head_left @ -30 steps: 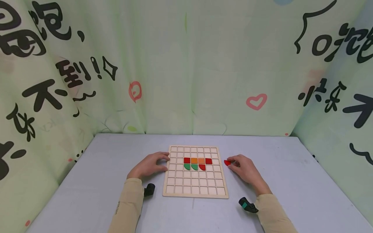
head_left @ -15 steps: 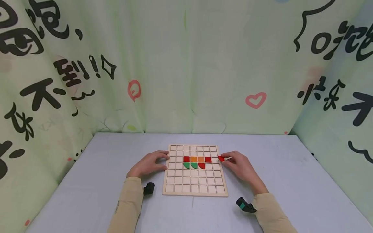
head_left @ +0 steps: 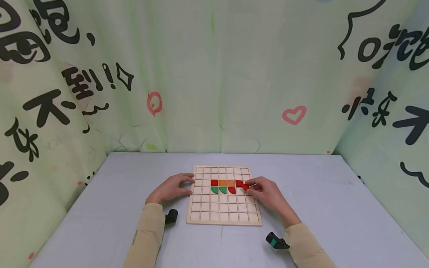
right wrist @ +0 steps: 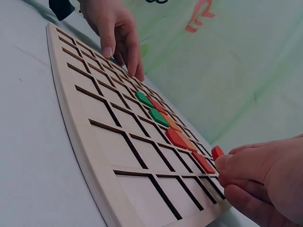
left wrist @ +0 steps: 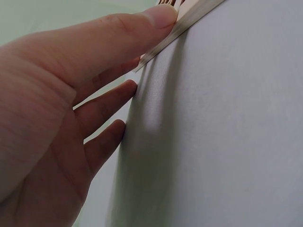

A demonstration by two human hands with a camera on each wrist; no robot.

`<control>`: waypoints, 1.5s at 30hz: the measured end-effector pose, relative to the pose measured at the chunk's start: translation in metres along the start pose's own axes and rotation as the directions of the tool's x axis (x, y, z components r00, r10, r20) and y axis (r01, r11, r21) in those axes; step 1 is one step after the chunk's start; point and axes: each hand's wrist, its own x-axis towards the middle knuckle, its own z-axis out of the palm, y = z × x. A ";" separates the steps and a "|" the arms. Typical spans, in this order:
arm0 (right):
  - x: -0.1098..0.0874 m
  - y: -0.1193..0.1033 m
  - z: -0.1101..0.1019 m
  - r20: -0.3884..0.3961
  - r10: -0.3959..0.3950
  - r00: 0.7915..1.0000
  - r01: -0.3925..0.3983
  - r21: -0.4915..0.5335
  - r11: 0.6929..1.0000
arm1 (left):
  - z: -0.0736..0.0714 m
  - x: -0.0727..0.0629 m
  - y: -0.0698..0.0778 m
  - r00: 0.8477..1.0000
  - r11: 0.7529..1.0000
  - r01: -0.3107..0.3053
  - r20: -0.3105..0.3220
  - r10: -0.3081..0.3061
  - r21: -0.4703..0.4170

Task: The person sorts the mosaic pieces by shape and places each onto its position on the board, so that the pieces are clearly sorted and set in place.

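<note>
A wooden grid board (head_left: 223, 207) lies flat on the table. My left hand (head_left: 171, 189) rests at its left edge, thumb and fingers spread along the frame; in the left wrist view the thumb tip (left wrist: 163, 16) touches the rim. Between thumb and fingertips, my right hand (head_left: 269, 192) pinches a small red rounded tile (head_left: 246, 186) over the board's right side. Set in one row are a red square (head_left: 214, 182), two orange squares (head_left: 222, 182) and another red square (head_left: 239, 183). Below them sit two green quarter-circle tiles (head_left: 214, 190) and a red one (head_left: 232, 190).
The white table (head_left: 100, 208) runs out on both sides of the board. A pale green printed curtain (head_left: 194, 93) stands behind it and at both sides. Dark wrist devices (head_left: 277, 241) hang by each forearm.
My right hand has carried the red rounded tile leftward, from beside the board to over its right-hand cells. The left hand has stayed at the left edge.
</note>
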 end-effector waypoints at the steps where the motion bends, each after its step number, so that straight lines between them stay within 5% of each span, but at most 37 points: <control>1: 0.000 -0.001 0.001 -0.002 0.001 1.000 -0.001 0.001 1.000 | 0.000 0.000 0.000 1.000 1.000 0.000 -0.001 0.000 0.001; 20: -0.002 -0.006 0.004 0.000 0.017 1.000 -0.017 -0.018 1.000 | 0.002 -0.003 0.000 1.000 1.000 -0.015 0.005 0.015 0.005; 45: 0.001 -0.009 0.012 0.027 -0.057 0.998 0.059 -0.085 0.995 | 0.000 -0.002 0.004 1.000 1.000 0.010 -0.001 -0.010 -0.006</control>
